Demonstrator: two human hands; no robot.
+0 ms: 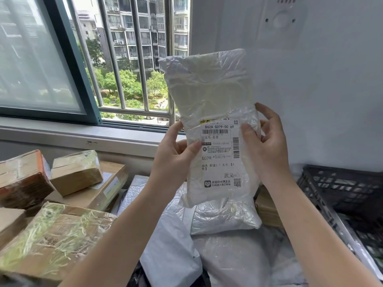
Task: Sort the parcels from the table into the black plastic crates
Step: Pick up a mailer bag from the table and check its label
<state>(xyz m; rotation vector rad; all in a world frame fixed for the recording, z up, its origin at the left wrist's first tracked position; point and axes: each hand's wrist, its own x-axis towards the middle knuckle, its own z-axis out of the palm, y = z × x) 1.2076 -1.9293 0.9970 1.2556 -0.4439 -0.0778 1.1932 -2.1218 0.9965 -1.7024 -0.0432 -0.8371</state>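
A white plastic parcel (209,94) with a printed shipping label is held upright in front of me, above the pile. My left hand (174,158) grips its lower left edge, thumb on the label. My right hand (267,141) grips its lower right edge, thumb on the front. A black plastic crate (339,189) stands low at the right, partly cut off by the frame. Below the held parcel lie more white plastic parcels (226,216).
Cardboard boxes (76,172) wrapped in tape are stacked at the left, with a large one (51,239) nearest me. A barred window (128,59) and sill run behind them. A white wall (321,90) rises behind the crate.
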